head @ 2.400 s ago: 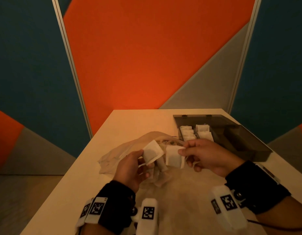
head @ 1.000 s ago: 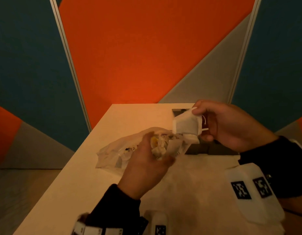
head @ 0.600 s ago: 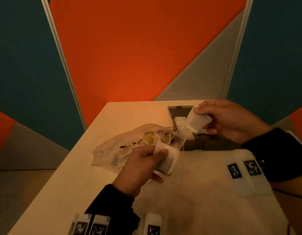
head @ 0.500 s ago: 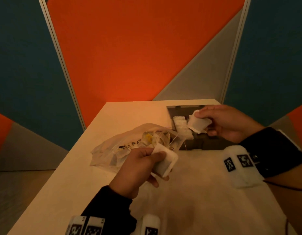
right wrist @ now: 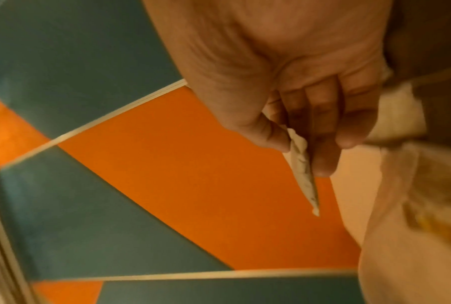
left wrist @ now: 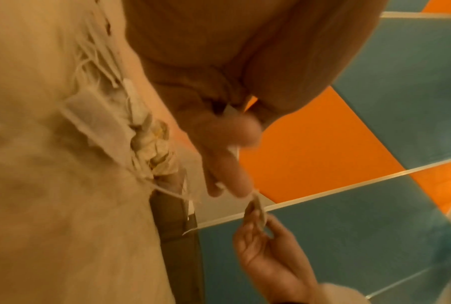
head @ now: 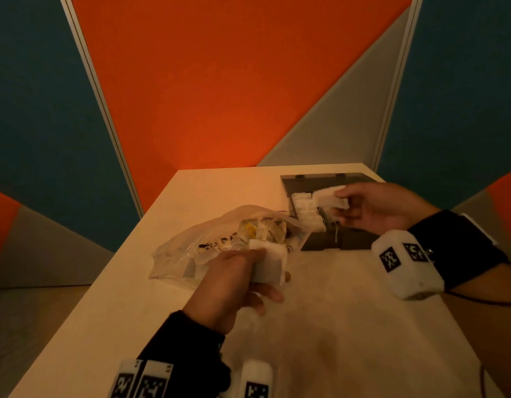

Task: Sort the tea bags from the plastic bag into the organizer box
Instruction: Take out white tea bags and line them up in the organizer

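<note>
My left hand [head: 265, 272] holds a white tea bag [head: 273, 259] just in front of the clear plastic bag [head: 197, 248], which lies on the table with several more tea bags [left wrist: 102, 123] inside. My right hand [head: 339, 203] pinches a second tea bag [head: 324, 196] low over the dark organizer box [head: 314, 178] at the back right. In the right wrist view that tea bag [right wrist: 302, 170] shows edge-on between thumb and fingers. A row of white tea bags [head: 304, 208] fills the box's left compartment.
The pale table [head: 349, 326] ends close behind the box and at the left beside the plastic bag. Orange, teal and grey wall panels [head: 220, 81] stand right behind it. The box's open lid [head: 343, 176] lies toward the wall.
My right hand carried its tea bag from beside the left hand to the box and lowered it there. My left hand reached into the plastic bag and came out holding another tea bag.
</note>
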`<state>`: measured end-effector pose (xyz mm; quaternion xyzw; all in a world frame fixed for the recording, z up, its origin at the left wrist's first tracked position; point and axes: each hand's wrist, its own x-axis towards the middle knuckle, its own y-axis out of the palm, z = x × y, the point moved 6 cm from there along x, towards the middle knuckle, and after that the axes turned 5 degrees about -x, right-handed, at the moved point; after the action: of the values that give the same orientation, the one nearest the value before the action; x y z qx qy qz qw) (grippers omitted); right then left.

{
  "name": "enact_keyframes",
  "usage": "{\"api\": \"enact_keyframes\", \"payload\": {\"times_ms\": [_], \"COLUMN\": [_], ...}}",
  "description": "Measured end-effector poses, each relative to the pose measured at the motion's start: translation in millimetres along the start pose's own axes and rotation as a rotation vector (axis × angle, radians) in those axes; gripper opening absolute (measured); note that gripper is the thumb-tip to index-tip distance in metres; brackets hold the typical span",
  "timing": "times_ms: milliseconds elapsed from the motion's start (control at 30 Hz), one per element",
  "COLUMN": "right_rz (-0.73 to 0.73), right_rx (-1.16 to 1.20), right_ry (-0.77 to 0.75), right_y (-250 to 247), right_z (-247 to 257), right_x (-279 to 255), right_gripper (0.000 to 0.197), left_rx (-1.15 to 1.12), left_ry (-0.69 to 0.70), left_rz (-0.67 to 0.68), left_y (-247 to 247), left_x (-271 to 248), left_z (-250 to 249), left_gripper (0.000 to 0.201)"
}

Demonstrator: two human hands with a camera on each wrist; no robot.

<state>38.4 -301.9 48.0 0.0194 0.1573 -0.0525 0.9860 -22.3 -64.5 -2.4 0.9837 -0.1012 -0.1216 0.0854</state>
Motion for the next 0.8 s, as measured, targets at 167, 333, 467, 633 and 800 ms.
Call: {"api": "enact_keyframes", "payload": {"times_ms": [167, 333, 467, 633, 800], "right_rz": [0.206, 0.145, 0.113, 0.09, 0.117], "right_rx": [-0.058, -0.354, -0.454, -0.533, -0.557], "right_ry": [-0.054, -0.102, -0.096, -0.121, -0.126], "right_y": [52, 64, 64, 64, 65], "right_z": [-13, -40, -49, -49, -50], "right_x": [-42, -53, -49, -49, -49], "right_gripper": [0.03, 0.007, 0.02, 0.007, 0.007], "left_rx": [-0.222, -0.303, -0.327, -0.323, -0.249], "left_ry": [-0.013, -0.042, -0.056, -0.029, 0.024], "left_rz": [0.069, 0.126, 0.128, 0.185, 0.187], "left_y": [18, 23, 22, 22, 23], "left_x": [1, 0, 1, 1, 1], "left_z": [11, 14, 18, 20, 22], "left_gripper": [0.028, 0.032, 0.036, 0.049, 0.027]}}
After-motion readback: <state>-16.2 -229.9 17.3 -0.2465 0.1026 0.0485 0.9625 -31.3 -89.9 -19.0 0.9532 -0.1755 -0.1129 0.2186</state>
